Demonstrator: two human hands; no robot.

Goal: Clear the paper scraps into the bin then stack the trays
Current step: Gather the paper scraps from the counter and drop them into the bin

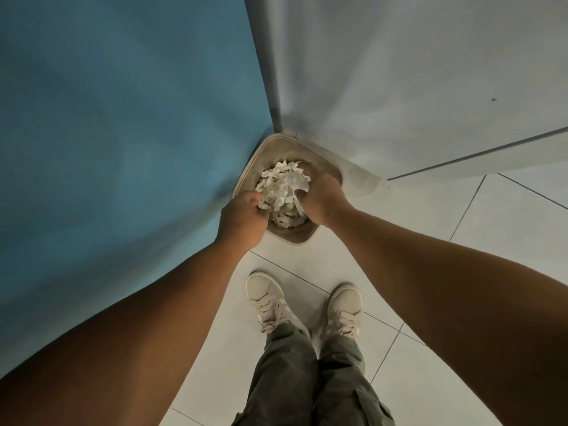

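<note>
From the head view, looking straight down, a beige bin [302, 238] with a rounded square rim stands on the tiled floor [461, 241], tucked into the corner where a blue wall [123, 133] meets a grey wall [399, 72]. Both hands are over the bin's opening with a thick clump of white paper scraps [284, 182] pressed between them. The left hand [242, 218] grips the clump from the side nearer the blue wall, its fingers curled into the strips. The right hand [322, 199] cups it from the side nearer the grey wall, fingers wrapped round the top and thumb tucked underneath. The clump sits above the bin's mouth and hides most of the inside. More strips show lower down between the two wrists; whether they lie in the bin or hang from the clump cannot be told. Nearer the bottom edge, two pale lace-up shoes [264, 290] stand on the floor just short of the bin, below olive trousers [292, 379].
</note>
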